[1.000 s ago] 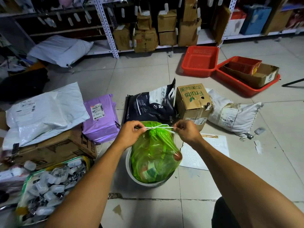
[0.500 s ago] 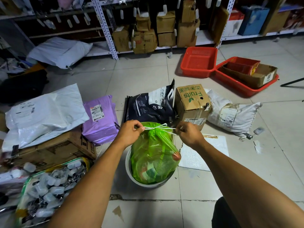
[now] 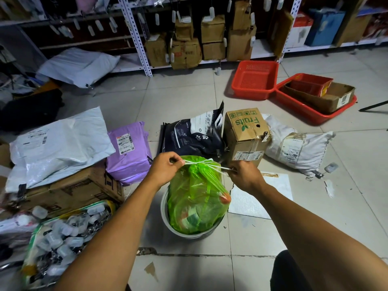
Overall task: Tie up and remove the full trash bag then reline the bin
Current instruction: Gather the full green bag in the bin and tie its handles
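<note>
A full green trash bag (image 3: 196,198) stands in a small white bin (image 3: 189,233) on the tiled floor. Its neck is gathered by a white drawstring (image 3: 201,162) knotted at the top. My left hand (image 3: 165,168) pinches the string's left end beside the bag's neck. My right hand (image 3: 244,175) pinches the other end, stretched taut to the right. Colourful rubbish shows through the thin plastic.
Parcels ring the bin: a purple mailer (image 3: 129,150), a dark pet-food bag (image 3: 194,134), a Fruits carton (image 3: 245,133), a white sack (image 3: 298,148). A box of small bottles (image 3: 63,238) lies at front left. Red baskets (image 3: 255,79) and shelving stand behind.
Both hands keep pulling the drawstring ends apart; the right hand has drifted slightly right and down, and the bag's neck is drawn tighter.
</note>
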